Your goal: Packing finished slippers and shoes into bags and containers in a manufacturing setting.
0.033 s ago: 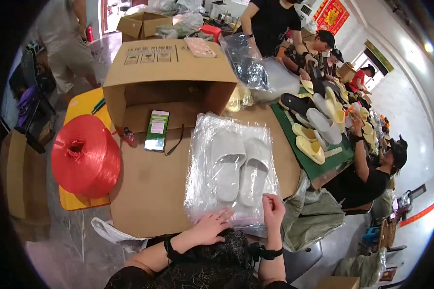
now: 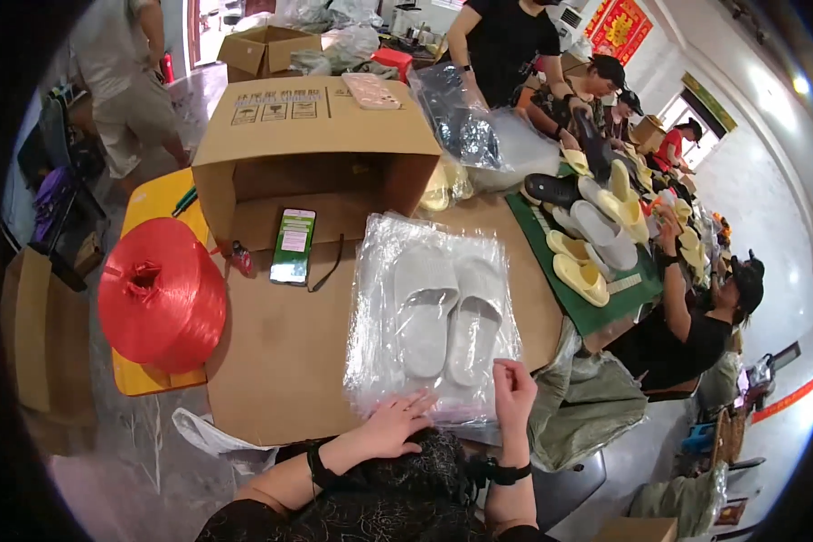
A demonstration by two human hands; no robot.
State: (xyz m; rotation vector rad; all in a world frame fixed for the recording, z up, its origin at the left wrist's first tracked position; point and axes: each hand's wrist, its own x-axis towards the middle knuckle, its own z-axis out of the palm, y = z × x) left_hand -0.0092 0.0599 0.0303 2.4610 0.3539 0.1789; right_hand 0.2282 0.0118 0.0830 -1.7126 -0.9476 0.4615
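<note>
- A clear plastic bag (image 2: 429,316) holding a pair of white slippers (image 2: 447,312) lies flat on the brown cardboard table top (image 2: 280,361), straight in front of the person, with its open near edge at the person's hands.
- The left hand (image 2: 393,425) lies palm down on the near left corner of the bag. Its fingers (image 2: 415,402) are spread and nearly straight, pressing on the plastic and not curled round anything.
- The right hand (image 2: 513,388) is at the near right corner of the bag. Its fingers (image 2: 501,370) are bent in with thumb against fingertips, pinching the edge of the plastic; how much film is between them cannot be told.
- Both wrists wear dark bands, and the forearms come up from the lower edge over a dark patterned garment.
- The two slippers lie side by side inside the bag, toes pointing away from the person.
- Just left of the bag's far end a phone with a green case (image 2: 294,246) lies on the table top.
- Beyond the bag stands an open cardboard box (image 2: 316,144) on its side.
- Well left of the bag sits a big red spool of twine (image 2: 161,294).
- Right of the bag, a green mat (image 2: 605,312) carries yellow, white and black slippers (image 2: 583,239), with other people seated along it.
</note>
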